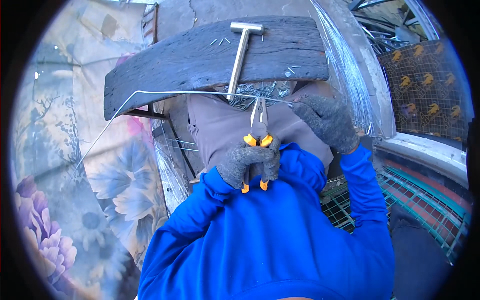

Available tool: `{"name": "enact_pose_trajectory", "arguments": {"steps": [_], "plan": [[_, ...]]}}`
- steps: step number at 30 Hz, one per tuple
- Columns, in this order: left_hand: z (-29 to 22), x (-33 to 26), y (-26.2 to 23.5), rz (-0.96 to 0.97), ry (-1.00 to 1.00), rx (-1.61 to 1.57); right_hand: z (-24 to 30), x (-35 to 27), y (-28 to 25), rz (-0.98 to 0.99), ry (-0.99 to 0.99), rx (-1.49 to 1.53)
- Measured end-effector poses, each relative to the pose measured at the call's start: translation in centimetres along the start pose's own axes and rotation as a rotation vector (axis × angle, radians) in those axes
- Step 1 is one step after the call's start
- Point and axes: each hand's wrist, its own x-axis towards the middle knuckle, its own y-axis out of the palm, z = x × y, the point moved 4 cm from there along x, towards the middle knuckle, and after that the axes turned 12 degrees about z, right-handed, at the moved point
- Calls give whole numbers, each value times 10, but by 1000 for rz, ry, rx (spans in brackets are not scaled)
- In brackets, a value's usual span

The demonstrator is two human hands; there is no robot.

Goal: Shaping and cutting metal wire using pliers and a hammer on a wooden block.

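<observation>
My left hand (pixel 248 162), in a grey knit glove, grips the orange handles of a pair of pliers (pixel 258 131). The plier jaws close on a long thin metal wire (pixel 165 92) that runs level across the front of a dark wooden plank (pixel 190 57), then bends down to the left. My right hand (pixel 327 121), also gloved, pinches the wire's right end just right of the jaws. A metal hammer (pixel 241 50) lies on the plank with its head away from me.
Loose nails (pixel 260 90) sit in a heap under the plank's near edge, and a few lie on top. A bundle of straight wires (pixel 345 70) leans at the right. Wire mesh (pixel 425 85) stands far right, green mesh (pixel 415 200) lies below. A flowered cloth (pixel 75 190) covers the left.
</observation>
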Motion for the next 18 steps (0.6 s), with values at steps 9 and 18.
{"name": "enact_pose_trajectory", "arguments": {"steps": [9, 18], "plan": [[5, 0, 11, -103, -4, 268, -1, 0, -3, 109, 58, 40], [0, 4, -3, -405, 152, 752, 15, 0, -15, 32, -71, -234]]}}
